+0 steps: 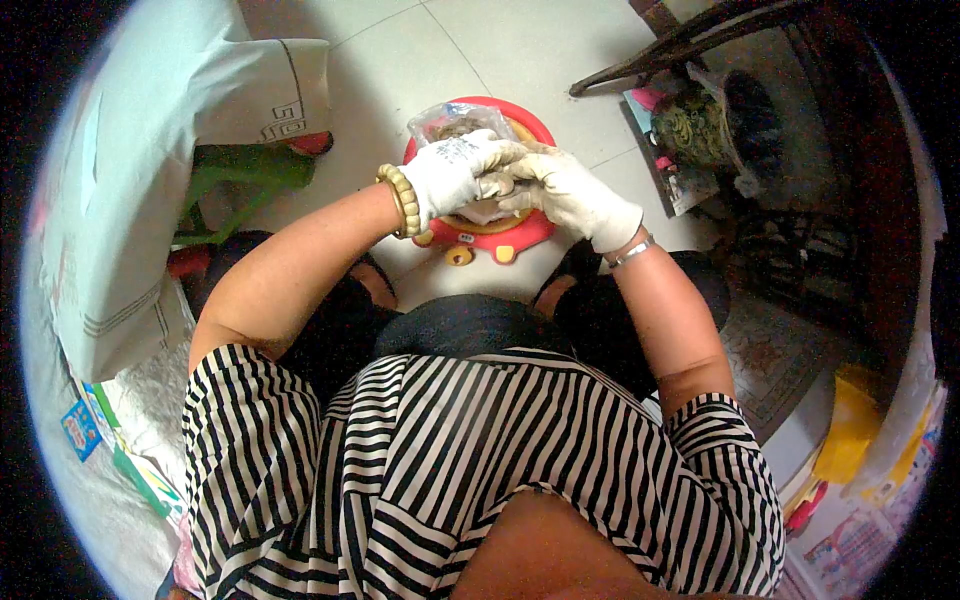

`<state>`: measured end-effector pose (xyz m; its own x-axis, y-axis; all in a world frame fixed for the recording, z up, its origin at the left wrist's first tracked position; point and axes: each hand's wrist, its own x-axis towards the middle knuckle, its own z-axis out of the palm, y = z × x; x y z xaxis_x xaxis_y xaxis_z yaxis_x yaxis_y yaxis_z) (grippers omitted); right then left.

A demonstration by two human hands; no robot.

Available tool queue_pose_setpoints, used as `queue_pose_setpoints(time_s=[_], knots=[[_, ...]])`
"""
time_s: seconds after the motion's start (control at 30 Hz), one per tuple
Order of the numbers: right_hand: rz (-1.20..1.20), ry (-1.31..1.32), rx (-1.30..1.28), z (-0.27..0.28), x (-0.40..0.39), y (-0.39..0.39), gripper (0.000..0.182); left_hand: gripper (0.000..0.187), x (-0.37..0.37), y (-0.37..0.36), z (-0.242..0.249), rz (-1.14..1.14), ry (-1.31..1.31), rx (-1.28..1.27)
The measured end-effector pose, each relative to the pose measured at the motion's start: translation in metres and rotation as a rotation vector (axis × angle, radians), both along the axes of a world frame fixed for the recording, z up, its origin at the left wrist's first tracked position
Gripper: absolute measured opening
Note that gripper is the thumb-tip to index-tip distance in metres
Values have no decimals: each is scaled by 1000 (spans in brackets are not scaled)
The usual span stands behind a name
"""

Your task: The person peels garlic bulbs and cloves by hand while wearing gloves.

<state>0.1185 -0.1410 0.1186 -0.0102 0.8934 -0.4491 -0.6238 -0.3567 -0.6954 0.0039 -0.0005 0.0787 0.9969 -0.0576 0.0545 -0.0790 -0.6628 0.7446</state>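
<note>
My left hand (pixel 458 172), in a white work glove with a beaded bracelet at the wrist, meets my right hand (pixel 578 195), gloved alike, at the middle. The fingers of both are bent and closed together around something small that the gloves hide. Beneath them is a low red and yellow stool (pixel 541 121) with a round top. A clear plastic bag (pixel 428 122) with brownish contents lies on it, just beyond my left hand. Something pale shows on the stool under my fingers, too covered to name.
To the left stands a cloth-covered table (pixel 240 95) with a green stool (pixel 245 180) under its edge. A dark wooden frame (pixel 660 62) and a patterned pot-like object (pixel 690 130) are at the right. Pale tiles (pixel 400 55) cover the floor.
</note>
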Motion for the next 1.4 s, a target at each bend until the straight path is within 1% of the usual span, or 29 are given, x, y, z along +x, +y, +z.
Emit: queue_pose_setpoints(time_s=[0.07,0.13,0.27,0.33,0.47,0.57,0.63,0.77,0.8,0.87,0.93,0.97,1.0,1.03,1.07,1.1,1.13,1.17,1.2,1.23,1.27,1.3,1.33,1.4], knots=[[12,-29,-14,0,0,-1,27,30,0,0,-2,-3,6,-13],[-64,9,-63,-6,-1,-2,34,27,1,2,-7,-87,-33,-19],[-42,20,-56,-13,-4,-3,36,25,1,2,-15,-126,-29,-32],[-51,22,-20,-10,-6,-2,37,26,1,0,-16,-110,-151,-24],[-104,-65,-33,8,-17,-3,36,32,-1,-1,-9,-120,-73,12],[-105,-87,-27,9,-19,-4,35,30,-1,-2,-12,-133,-113,20],[-118,-114,-69,10,-20,-5,34,31,-2,-3,-14,-130,-163,46],[-126,-59,-29,2,-21,-6,34,31,-2,-5,-12,-146,-112,32],[-47,-286,-4,6,-20,-6,34,32,0,-5,-15,-145,-128,42],[33,-512,22,4,-18,-9,34,33,2,-5,-19,-144,-143,52],[-137,-172,-84,-3,-16,-11,36,36,3,-3,-14,-63,-40,-163],[-137,-172,-86,-5,-13,-12,36,36,3,-2,-13,-63,-41,-165],[-105,-245,-18,-3,-12,-11,37,37,2,-1,-13,-60,-70,-163],[-88,-214,-16,-2,-8,-11,32,38,2,1,-13,-56,-101,-160],[-70,-184,-15,-1,-5,-10,27,37,2,4,-24,-30,-140,-181],[-53,-154,-15,1,-2,-9,24,37,1,3,-19,-32,-141,-180],[-55,-180,8,2,-1,-8,28,36,-1,1,-14,14,-50,-424],[-8,-321,66,5,0,-9,30,35,0,0,-9,59,45,-665],[31,-468,122,7,1,-10,31,45,0,3,-2,57,191,-722],[60,-613,174,9,2,-12,33,45,0,2,0,55,194,-722],[-3,-378,54,9,4,-10,34,44,-1,1,2,82,209,-827],[-29,-259,-4,12,4,-9,36,44,-2,-1,7,110,223,-932],[-62,-142,-64,16,5,-8,38,44,-3,1,15,78,197,-911],[-13,-219,28,23,5,-8,42,44,-1,-2,25,98,204,-936]])
